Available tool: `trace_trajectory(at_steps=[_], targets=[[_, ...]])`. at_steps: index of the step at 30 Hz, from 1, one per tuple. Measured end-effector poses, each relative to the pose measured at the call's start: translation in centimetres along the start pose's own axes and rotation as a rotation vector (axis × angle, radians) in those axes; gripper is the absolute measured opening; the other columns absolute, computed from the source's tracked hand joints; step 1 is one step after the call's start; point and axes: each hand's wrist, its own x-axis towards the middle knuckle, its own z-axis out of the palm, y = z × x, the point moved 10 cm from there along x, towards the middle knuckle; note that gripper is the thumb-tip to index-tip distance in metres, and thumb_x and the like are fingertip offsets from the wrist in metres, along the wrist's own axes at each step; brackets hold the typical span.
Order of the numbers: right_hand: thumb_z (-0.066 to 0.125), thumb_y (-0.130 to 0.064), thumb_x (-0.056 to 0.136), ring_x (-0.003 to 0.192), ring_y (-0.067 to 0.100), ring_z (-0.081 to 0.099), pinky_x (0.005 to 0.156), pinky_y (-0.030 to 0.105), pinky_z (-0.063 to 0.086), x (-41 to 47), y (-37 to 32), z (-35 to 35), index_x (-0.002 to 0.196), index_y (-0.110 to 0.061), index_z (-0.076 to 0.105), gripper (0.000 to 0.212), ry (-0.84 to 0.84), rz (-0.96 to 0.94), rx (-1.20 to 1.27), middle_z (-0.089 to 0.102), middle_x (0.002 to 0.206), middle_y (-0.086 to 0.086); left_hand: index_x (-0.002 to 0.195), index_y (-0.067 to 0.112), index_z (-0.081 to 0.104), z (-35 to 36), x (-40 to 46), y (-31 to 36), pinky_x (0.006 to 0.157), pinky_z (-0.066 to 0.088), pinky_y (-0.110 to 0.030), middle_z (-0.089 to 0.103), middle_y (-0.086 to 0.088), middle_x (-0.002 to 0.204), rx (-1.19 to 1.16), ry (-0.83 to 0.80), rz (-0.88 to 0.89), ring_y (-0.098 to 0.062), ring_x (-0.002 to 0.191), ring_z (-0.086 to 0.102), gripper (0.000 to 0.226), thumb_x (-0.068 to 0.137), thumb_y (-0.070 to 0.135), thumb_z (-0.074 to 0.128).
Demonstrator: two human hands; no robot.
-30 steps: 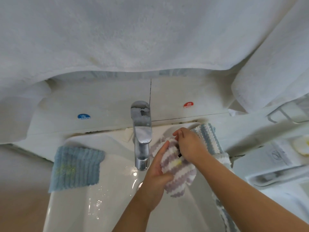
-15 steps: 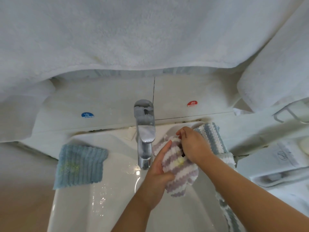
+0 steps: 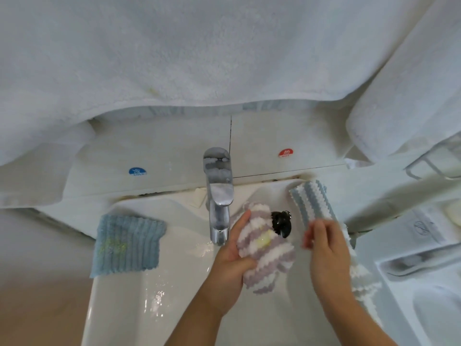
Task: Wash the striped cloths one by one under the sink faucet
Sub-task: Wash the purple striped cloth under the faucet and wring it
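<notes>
My left hand (image 3: 232, 258) grips a bunched purple-and-white striped cloth (image 3: 264, 248) with a yellow stain, just right of the chrome faucet (image 3: 219, 196) over the white sink (image 3: 154, 295). My right hand (image 3: 324, 243) hovers to the right of that cloth, blurred, fingers spread, holding nothing. A blue-and-white striped cloth (image 3: 311, 199) lies along the sink's right rim, partly under my right hand. A plain blue ribbed cloth (image 3: 127, 243) with a yellowish stain lies on the left rim. No water stream is visible.
A black sink plug (image 3: 282, 223) sits behind the purple cloth. White towels (image 3: 199, 58) hang low over the wall above the faucet. Cold (image 3: 137, 171) and hot (image 3: 286, 153) stickers mark the tiles. A white rack and tray (image 3: 419, 245) stand at right.
My right hand has let go of the purple striped cloth and moved right, off it. The black plug behind the cloth is now uncovered. My left hand keeps its grip.
</notes>
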Motion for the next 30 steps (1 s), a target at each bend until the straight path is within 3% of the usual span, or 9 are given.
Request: trace_trajectory(at_steps=[3,6,10,17,20,23,25,27,30], targets=[[0.037,-0.049,0.099,0.096,0.015,0.070,0.084,0.033,0.048,-5.0,6.8,3.9,0.106,-0.023,0.064,0.039,-0.370,0.497,0.291,0.073,0.104,-0.003,0.141,0.026,0.044,0.0,-0.7,0.4,0.089,0.053,-0.031,0.062,0.002,0.133,-0.004,0.022,0.011,-0.020,0.125,0.057,0.088,0.064,-0.017,0.048],[0.027,-0.051,0.097,0.120,0.017,0.060,0.098,0.035,0.050,-8.2,5.8,7.9,0.130,-0.019,0.056,0.055,-0.678,0.616,0.631,0.064,0.130,0.004,0.144,0.025,0.042,0.3,-1.5,0.4,0.096,0.052,-0.040,0.058,-0.003,0.138,0.017,0.017,0.028,-0.025,0.128,0.054,0.087,0.069,-0.019,0.048],[0.039,-0.025,0.099,0.122,0.028,0.058,0.106,0.047,0.044,-7.8,4.7,8.4,0.134,-0.005,0.053,0.042,-0.574,0.527,0.730,0.061,0.131,0.016,0.146,0.025,0.040,-0.8,-3.8,0.2,0.107,0.044,-0.046,0.054,-0.003,0.143,0.066,0.099,0.043,-0.023,0.132,0.051,0.082,0.075,-0.013,0.058],[0.046,-0.024,0.097,0.101,0.030,0.069,0.092,0.045,0.048,-8.3,4.9,8.9,0.117,-0.002,0.064,0.035,-0.494,0.611,0.590,0.071,0.109,0.019,0.130,0.040,0.055,-5.3,-9.6,-0.2,0.078,0.058,-0.035,0.070,0.001,0.119,0.153,0.260,-0.149,-0.024,0.106,0.069,0.051,0.084,0.030,0.074],[0.046,-0.023,0.097,0.086,0.031,0.072,0.083,0.042,0.051,-8.7,4.2,9.6,0.099,-0.003,0.072,0.033,-0.563,0.588,0.444,0.073,0.096,0.021,0.121,0.030,0.061,-8.9,-11.2,1.2,0.052,0.047,-0.023,0.074,-0.007,0.077,0.468,0.418,-0.194,-0.020,0.066,0.069,0.038,0.089,0.046,0.047],[0.047,-0.022,0.097,0.082,0.028,0.071,0.084,0.040,0.052,-9.0,3.1,10.6,0.098,-0.005,0.070,0.029,-0.687,0.528,0.294,0.074,0.093,0.018,0.108,0.032,0.063,-11.4,-10.9,4.2,0.066,0.044,-0.018,0.067,0.008,0.082,0.778,0.584,-0.029,0.002,0.070,0.060,0.042,0.088,0.057,0.035],[0.047,-0.022,0.097,0.082,0.026,0.071,0.083,0.038,0.052,-9.2,2.7,11.2,0.097,-0.007,0.070,0.028,-0.751,0.513,0.234,0.074,0.091,0.015,0.112,0.045,0.056,-11.4,-9.5,4.8,0.093,0.042,-0.017,0.058,0.019,0.113,0.861,0.522,-0.008,0.011,0.104,0.053,0.042,0.084,0.066,0.032],[0.049,-0.022,0.096,0.085,0.027,0.071,0.086,0.040,0.053,-9.4,2.5,11.6,0.097,-0.007,0.071,0.027,-0.787,0.514,0.195,0.074,0.093,0.015,0.117,0.037,0.061,-10.7,-7.9,3.3,0.102,0.040,-0.018,0.060,0.014,0.122,0.808,0.341,-0.130,0.006,0.113,0.055,0.051,0.088,0.069,0.032],[0.050,-0.024,0.096,0.095,0.032,0.070,0.093,0.045,0.051,-9.0,2.9,11.7,0.103,-0.003,0.069,0.029,-0.792,0.529,0.170,0.073,0.100,0.018,0.105,0.010,0.069,-10.1,-7.8,2.3,0.071,0.046,-0.006,0.071,0.006,0.097,0.684,0.220,-0.285,0.003,0.081,0.067,0.059,0.089,0.059,0.040]])
